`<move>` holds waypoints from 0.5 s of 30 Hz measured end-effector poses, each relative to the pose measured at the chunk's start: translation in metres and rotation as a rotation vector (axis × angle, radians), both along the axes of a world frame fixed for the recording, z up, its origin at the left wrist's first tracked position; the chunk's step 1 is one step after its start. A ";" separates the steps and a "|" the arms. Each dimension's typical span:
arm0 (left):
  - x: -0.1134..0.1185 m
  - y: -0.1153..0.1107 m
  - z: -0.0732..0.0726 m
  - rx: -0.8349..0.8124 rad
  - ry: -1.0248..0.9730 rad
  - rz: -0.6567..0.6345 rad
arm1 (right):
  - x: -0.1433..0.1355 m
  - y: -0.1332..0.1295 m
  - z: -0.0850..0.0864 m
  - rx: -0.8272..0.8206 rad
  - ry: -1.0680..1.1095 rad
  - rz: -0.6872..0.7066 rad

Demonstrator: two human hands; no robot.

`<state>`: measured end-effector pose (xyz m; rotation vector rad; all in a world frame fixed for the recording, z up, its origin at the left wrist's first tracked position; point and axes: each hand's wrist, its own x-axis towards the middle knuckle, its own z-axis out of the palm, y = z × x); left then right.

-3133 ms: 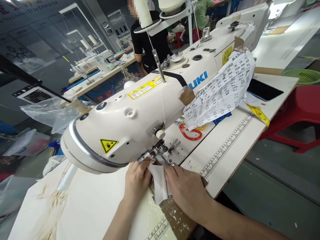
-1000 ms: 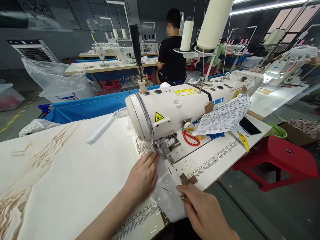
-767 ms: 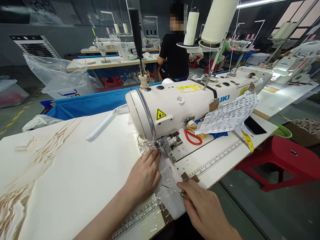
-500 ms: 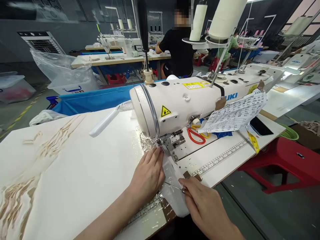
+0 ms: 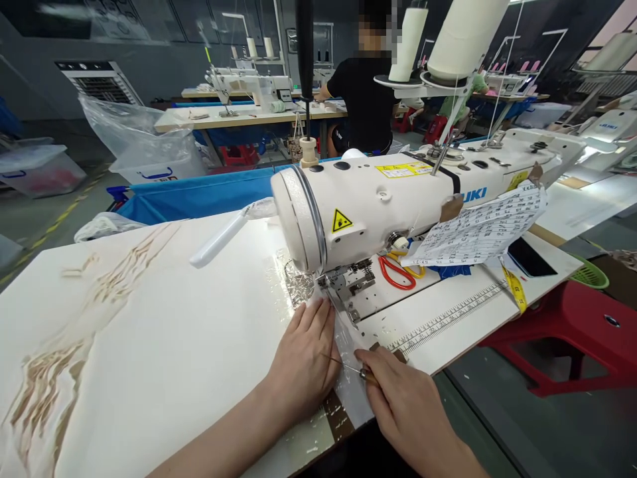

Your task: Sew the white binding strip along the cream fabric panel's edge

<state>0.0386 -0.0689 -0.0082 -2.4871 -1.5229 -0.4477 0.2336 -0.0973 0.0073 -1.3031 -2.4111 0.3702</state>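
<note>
My left hand (image 5: 306, 352) lies flat with fingers stretched forward, pressing thin white fabric (image 5: 352, 392) just in front of the presser foot (image 5: 324, 281) of a white sewing machine (image 5: 358, 209). My right hand (image 5: 403, 392) is closed around the brown handle of an awl (image 5: 365, 374) at the right side of the fabric. The awl's thin metal shaft points left, its tip overlapping the back of my left hand in view; whether they touch I cannot tell. The fabric runs from under the foot toward the table's front edge, partly hidden by both hands.
Red-handled scissors (image 5: 397, 273), a handwritten sheet (image 5: 478, 229), a phone (image 5: 531, 257) and a yellow tape measure (image 5: 514, 290) lie around the machine. Gathered cream fabric (image 5: 47, 385) is on the left. A red stool (image 5: 572, 325) stands at right. A person (image 5: 368, 99) sits beyond.
The view has shifted slightly, so the scene sits further right. My left hand is a little further back from the presser foot, and the awl tip now overlaps it. Less fabric shows near the front edge.
</note>
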 end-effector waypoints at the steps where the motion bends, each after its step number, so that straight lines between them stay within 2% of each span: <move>1: 0.000 0.000 0.000 0.004 -0.002 -0.005 | -0.001 0.001 0.000 -0.006 0.001 0.001; 9: -0.006 0.006 -0.002 0.044 -0.020 -0.042 | -0.011 0.008 0.001 -0.012 0.004 0.004; 15: -0.011 0.014 0.000 -0.034 -0.120 -0.018 | -0.019 0.015 0.000 0.000 0.017 -0.015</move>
